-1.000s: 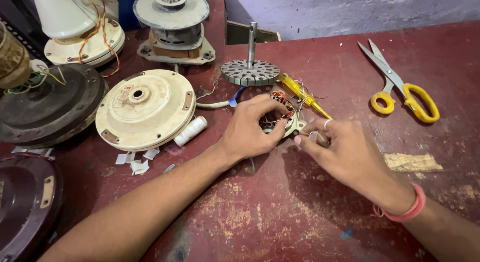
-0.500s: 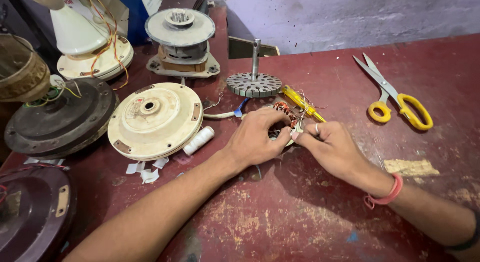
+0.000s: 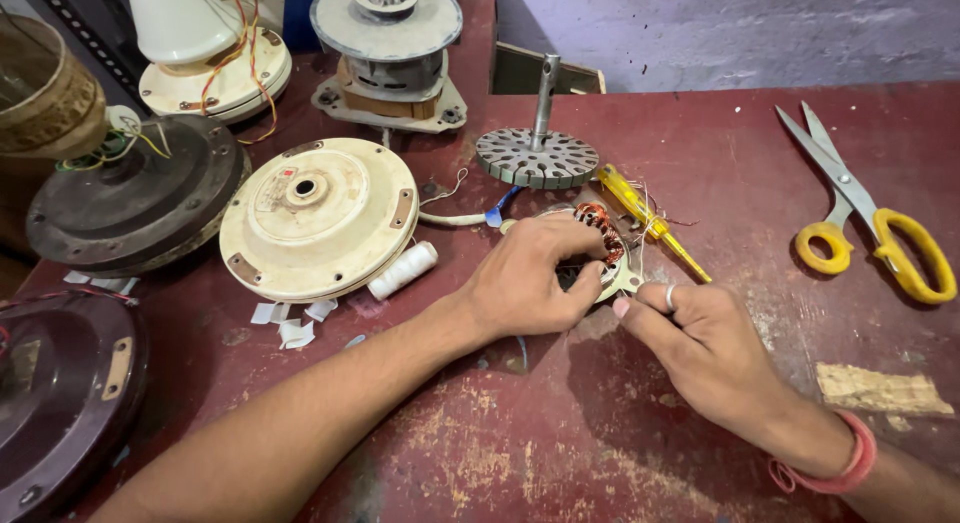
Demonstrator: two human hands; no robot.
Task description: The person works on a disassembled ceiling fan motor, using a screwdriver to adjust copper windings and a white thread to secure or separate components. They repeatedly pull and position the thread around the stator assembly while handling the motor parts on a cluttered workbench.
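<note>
My left hand [image 3: 530, 278] lies over a small motor stator with copper windings [image 3: 598, 235] on the red table [image 3: 560, 433], fingers curled around it. My right hand [image 3: 700, 338], with a ring on one finger and a pink band at the wrist, pinches the stator's pale metal edge [image 3: 628, 279] from the right. Fine copper wire strands stick out beside a yellow screwdriver [image 3: 648, 218] lying just behind the stator. Most of the stator is hidden under my left hand.
A cream fan motor cover [image 3: 318, 215] and a white thread spool [image 3: 402, 270] lie left of my hands. A laminated rotor with a shaft [image 3: 538, 153] stands behind. Yellow-handled scissors [image 3: 870, 233] lie at right. Dark fan housings [image 3: 130, 198] crowd the left edge.
The view has shifted closer and slightly left. Both hands stay on the stator, with my right fingers drawn a little closer to its edge.
</note>
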